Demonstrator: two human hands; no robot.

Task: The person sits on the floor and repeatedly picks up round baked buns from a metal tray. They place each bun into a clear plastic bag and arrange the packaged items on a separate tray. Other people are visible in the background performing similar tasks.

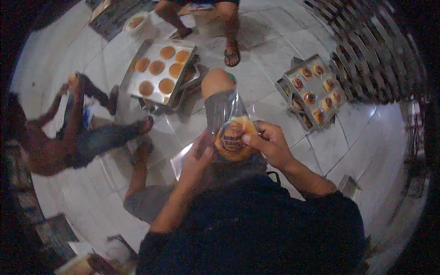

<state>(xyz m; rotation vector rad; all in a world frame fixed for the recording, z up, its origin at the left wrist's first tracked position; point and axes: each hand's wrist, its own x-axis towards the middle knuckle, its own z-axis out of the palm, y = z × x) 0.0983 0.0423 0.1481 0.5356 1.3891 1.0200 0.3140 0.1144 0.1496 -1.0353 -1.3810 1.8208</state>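
A round golden bun (233,143) sits inside a clear plastic bag (231,107) with dark print on its front, held over my lap. My right hand (273,144) grips the bagged bun from the right, with its thumb pressed on the front. At the bag's left edge, my left hand (198,156) has its fingers curled toward the thumb, gripping the plastic. The upper part of the bag stands up loose above the bun. Behind my left wrist lies a shiny white sheet or packet (179,162), partly covered.
Left ahead, a metal tray (151,78) of round buns rests on other trays. Right ahead stand stacked trays (314,94) of dark-topped buns. Stacked dark slats (371,55) rise at far right. One person (68,123) sits at left, another (229,27) ahead. A white bucket (136,23) stands far left.
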